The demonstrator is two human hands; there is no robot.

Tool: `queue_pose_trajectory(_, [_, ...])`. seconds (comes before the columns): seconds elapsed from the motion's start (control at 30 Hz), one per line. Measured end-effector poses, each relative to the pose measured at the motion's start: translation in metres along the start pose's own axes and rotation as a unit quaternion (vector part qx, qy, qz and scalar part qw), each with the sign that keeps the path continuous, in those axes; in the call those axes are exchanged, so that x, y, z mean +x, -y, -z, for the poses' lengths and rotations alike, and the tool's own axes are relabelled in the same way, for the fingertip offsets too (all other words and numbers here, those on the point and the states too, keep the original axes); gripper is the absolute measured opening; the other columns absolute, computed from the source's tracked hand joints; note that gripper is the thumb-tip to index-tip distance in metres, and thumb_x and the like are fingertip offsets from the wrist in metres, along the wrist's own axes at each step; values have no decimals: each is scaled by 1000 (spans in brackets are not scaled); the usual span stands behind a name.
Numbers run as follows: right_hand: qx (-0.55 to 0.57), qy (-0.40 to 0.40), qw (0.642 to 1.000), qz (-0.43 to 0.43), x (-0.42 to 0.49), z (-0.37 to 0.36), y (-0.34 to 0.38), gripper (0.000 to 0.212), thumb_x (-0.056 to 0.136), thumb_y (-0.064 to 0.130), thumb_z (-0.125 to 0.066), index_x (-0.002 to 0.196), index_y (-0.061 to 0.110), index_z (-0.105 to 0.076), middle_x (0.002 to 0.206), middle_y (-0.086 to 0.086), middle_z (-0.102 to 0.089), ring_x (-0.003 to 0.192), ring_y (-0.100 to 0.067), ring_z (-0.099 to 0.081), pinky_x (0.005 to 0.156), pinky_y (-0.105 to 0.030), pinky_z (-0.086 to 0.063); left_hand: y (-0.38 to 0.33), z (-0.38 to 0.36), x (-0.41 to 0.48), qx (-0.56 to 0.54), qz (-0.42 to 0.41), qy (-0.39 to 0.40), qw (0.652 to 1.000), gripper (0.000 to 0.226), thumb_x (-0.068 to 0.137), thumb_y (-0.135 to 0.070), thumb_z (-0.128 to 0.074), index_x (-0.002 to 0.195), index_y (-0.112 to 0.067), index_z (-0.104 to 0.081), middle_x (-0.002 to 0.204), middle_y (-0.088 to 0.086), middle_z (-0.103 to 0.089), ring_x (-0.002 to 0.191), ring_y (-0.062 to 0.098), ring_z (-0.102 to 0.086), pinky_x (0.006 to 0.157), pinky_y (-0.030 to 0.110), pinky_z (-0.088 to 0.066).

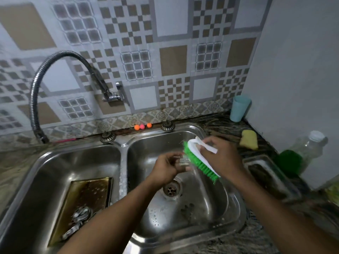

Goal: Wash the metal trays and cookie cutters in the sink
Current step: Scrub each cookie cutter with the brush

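Patterned tiles [172, 61] back the double sink [124, 143]. Over its right basin your left hand [168, 167] pinches a small cutter [182, 161], which is blurred, with the fingers curled round it. Your right hand [222, 156] clamps the brush [200, 162] by its white handle, green bristles touching the cutter. Keep your pinch on one edge so the bristles reach inside, and turn the piece between strokes. Work low over the basin, since a slip would probably send it toward the drain [171, 189]. More cutters [78, 215] lie on the tray [88, 191] in the left basin.
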State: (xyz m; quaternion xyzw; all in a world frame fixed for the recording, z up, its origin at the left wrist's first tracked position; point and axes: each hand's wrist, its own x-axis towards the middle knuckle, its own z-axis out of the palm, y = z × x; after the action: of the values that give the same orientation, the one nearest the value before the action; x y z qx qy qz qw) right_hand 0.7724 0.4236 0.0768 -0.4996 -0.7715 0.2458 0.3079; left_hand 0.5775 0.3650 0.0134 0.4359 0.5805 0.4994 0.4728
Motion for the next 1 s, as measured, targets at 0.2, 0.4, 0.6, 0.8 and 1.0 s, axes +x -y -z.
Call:
queue_pose_trajectory(0.2, [4,-2,998,62,-13,-66,32,43,82,65,-56,112,38,-72,95,8,-77,88,-16,-73,72,-33,-56,7,75,-33,-20,10,-36,999,41,72,20,-77,103,-5,-70,82,-2,-77,77,7,-71,74,21,-57])
queue_pose_trajectory(0.4, [73,-18,995,70,-18,-111,76,21,87,36,-74,107,35,-76,98,14,-76,86,2,-70,72,-18,-49,5,130,-58,-83,12,-62,995,43,71,16,-81,106,-7,-71,86,6,-75,79,12,-69,76,22,-58])
queue_pose_trajectory(0.6, [121,-15,992,38,-22,-148,107,18,89,39,-71,105,33,-76,92,20,-76,82,5,-67,72,-24,-53,6,176,-83,-233,44,-51,970,42,75,4,-77,115,-8,-69,101,18,-75,81,21,-73,80,29,-61])
queue_pose_trajectory(0.8, [115,24,991,66,-47,-188,135,23,90,36,-71,112,39,-74,98,21,-76,85,6,-69,74,-31,-58,11,219,-105,-316,85,-52,943,50,75,-8,-74,124,-7,-66,108,18,-75,83,22,-75,70,24,-61])
queue_pose_trajectory(1.0, [90,24,991,93,-55,-217,156,28,88,42,-70,116,40,-70,97,11,-77,80,-5,-72,69,-33,-58,28,249,-121,-316,110,-59,940,52,77,-11,-72,128,-8,-65,108,12,-76,88,22,-75,75,24,-61])
